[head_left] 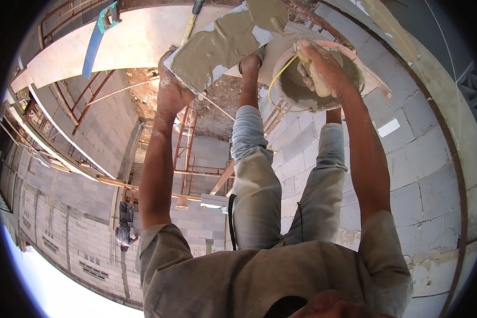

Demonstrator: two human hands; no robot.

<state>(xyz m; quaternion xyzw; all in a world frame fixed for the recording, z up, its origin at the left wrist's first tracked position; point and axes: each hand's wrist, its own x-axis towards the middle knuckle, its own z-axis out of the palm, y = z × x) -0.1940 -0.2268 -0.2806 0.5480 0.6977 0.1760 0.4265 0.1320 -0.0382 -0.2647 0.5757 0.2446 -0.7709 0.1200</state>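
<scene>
My left hand (170,87) grips the near-left corner of a pale slab (218,72) whose top is thickly spread with wet grey mortar (212,50). Whether it is a board or a block, I cannot tell. My right hand (326,69) is closed around the light wooden handle (319,82) of a trowel. The mortar-coated blade (268,14) appears to reach over the slab's far right end. Below my right hand is a round bucket (290,95) with a yellow wire handle (273,85) and grey mortar inside.
I stand high on a pale plank (143,37). A teal-handled saw (98,37) lies at its left, and a yellow-and-black tool handle (191,24) lies beyond the slab. Grey block wall (429,185) rises at right; red scaffolding (185,143) and another person (125,225) are below left.
</scene>
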